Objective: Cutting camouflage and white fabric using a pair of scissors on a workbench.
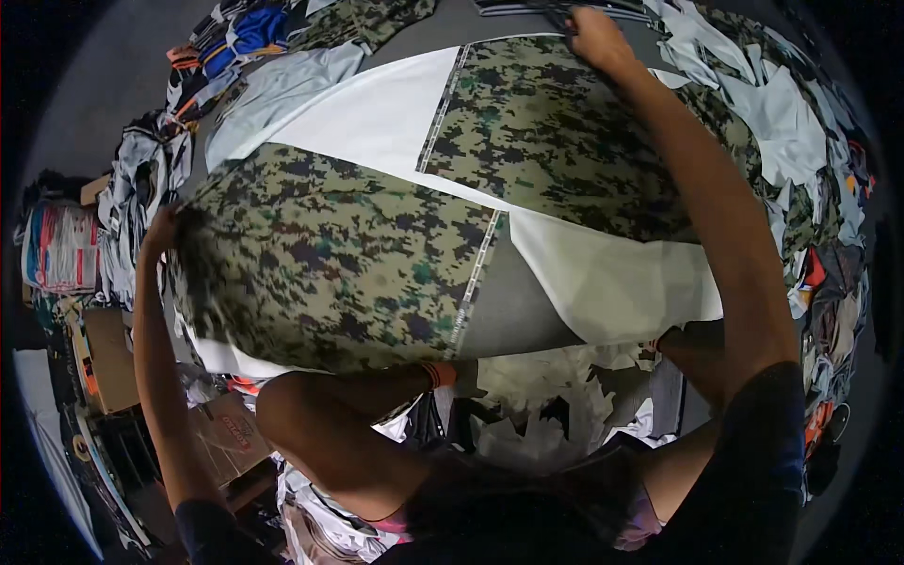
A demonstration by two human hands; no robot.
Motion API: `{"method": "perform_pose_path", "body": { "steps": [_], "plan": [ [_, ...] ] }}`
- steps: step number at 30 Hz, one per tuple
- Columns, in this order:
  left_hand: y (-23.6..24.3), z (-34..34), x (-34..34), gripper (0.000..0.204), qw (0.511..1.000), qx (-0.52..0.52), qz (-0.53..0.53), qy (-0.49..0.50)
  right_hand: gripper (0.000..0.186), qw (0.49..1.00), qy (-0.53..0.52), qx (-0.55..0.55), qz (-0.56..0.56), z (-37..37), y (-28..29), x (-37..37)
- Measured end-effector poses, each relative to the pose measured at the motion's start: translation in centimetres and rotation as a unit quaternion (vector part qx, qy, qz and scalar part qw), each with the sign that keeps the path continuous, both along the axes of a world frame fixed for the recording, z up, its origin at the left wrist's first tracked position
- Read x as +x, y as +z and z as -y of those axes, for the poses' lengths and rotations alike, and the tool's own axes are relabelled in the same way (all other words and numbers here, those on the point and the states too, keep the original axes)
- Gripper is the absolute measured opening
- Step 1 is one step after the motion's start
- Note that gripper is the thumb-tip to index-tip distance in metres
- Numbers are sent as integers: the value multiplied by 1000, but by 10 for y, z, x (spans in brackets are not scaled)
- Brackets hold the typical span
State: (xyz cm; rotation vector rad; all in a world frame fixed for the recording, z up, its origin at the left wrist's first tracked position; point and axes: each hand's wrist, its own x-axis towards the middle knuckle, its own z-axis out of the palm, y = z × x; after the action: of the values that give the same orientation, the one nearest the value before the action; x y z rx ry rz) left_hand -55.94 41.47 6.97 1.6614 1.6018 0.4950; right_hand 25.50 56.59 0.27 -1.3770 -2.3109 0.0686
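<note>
A large printed fabric sheet [339,254] with green digital camouflage panels, white areas and narrow printed strips stretches across my lap. My left hand [165,226] has its fingers closed on the sheet's left edge, partly hidden by the cloth. At the top edge of the sheet, my right hand [593,38] is closed around a dark object [565,21] that looks like scissor handles; whether it also grips the cloth is unclear. Beneath the sheet, cut camouflage and white scraps [527,414] lie between my bare legs.
Piles of pale and camouflage cloth [772,122] line the right side. Mixed garments [250,28] lie at the upper left, above stacked folded pieces [61,245] and cardboard boxes [108,358]. Another box [226,438] sits below my left forearm. Dark flat bundles [508,8] lie at the top.
</note>
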Motion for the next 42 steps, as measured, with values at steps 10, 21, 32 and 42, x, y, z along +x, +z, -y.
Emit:
{"method": "perform_pose_path", "body": {
  "steps": [10,21,32,42],
  "plan": [
    [8,207,349,33,893,242,-257,-279,37,874,-52,-426,-228,262,97,-22],
    [-2,237,358,20,859,203,-306,-356,42,758,85,-620,-185,344,78,-34],
    [2,60,424,28,911,37,-78,-402,42,805,70,-584,-72,300,95,-27],
    [-31,35,432,44,853,182,-32,-488,47,770,34,-627,-114,282,71,-22]
  ]
}}
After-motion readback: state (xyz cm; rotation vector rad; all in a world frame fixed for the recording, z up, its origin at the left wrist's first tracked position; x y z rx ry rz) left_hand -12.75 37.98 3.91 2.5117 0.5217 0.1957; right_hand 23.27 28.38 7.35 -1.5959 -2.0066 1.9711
